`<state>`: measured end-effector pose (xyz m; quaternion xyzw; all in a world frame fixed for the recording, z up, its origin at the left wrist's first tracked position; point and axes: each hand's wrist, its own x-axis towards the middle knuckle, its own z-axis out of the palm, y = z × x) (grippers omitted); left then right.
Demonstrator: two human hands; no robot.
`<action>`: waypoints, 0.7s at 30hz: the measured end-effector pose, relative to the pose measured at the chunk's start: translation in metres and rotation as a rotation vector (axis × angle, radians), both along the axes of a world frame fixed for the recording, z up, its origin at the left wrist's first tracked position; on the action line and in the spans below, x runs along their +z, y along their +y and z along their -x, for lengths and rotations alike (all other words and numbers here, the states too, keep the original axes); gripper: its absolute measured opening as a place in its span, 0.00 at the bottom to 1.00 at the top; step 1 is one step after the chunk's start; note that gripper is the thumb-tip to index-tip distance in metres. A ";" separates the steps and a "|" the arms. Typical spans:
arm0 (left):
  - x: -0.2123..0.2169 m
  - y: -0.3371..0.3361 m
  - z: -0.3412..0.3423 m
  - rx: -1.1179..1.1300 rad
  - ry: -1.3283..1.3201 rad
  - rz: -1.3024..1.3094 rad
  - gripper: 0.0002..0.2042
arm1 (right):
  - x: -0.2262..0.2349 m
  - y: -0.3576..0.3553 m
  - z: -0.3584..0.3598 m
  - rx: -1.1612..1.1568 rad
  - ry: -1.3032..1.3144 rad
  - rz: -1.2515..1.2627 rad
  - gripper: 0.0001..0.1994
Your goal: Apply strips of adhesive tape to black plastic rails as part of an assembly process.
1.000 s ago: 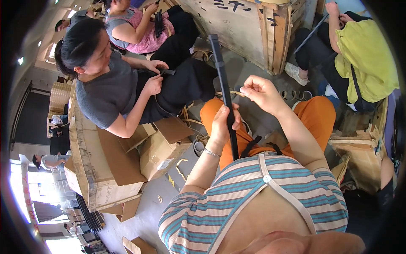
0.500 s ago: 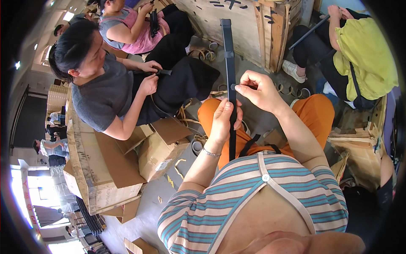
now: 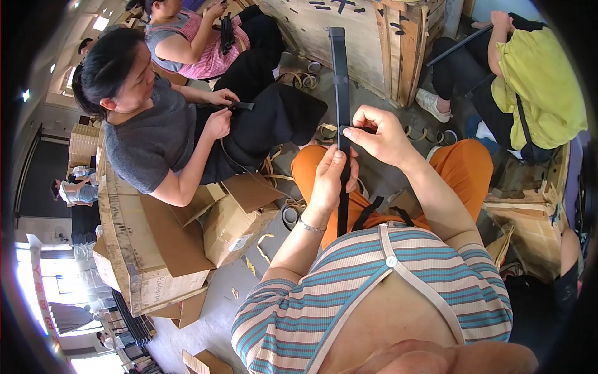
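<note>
A long, narrow black bar (image 3: 340, 100) stands nearly upright in front of me, its lower end reaching my lap. It has a dark cap at the top and a dark band across it lower down. My left hand (image 3: 331, 177) is wrapped round its lower part, thumb on the front. Just above, my right hand (image 3: 383, 137) pinches at the bar's right edge, thumb tip against it. A dark patch shows between the right thumb and curled forefinger; whether it is a held piece or a gap I cannot tell.
Close on my left, a co-worker in grey (image 3: 140, 149) handles a small black piece. Open cardboard boxes (image 3: 240, 224) stand beside them. A big wooden crate (image 3: 330, 43) is ahead. At right sits a person in yellow (image 3: 536, 87). Tape rolls (image 3: 305, 80) lie on the floor.
My right hand has shifted slightly left and its thumb now sits against the bar's edge. The bar's top has tilted a little to the right. My left hand keeps its hold.
</note>
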<state>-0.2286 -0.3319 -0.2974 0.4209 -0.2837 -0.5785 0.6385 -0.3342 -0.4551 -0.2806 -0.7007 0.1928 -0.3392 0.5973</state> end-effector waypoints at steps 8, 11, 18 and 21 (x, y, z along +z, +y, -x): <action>0.001 0.001 0.000 0.013 -0.010 0.000 0.14 | -0.001 0.001 0.000 0.010 0.019 -0.003 0.10; 0.001 0.001 0.000 0.006 -0.002 0.004 0.14 | -0.001 0.000 -0.001 0.010 0.012 0.009 0.10; 0.000 0.003 0.000 0.003 -0.020 0.014 0.14 | -0.003 0.003 -0.003 -0.030 0.013 -0.015 0.11; 0.000 0.002 0.002 0.033 -0.071 -0.006 0.14 | -0.003 0.005 -0.004 -0.077 0.033 -0.045 0.12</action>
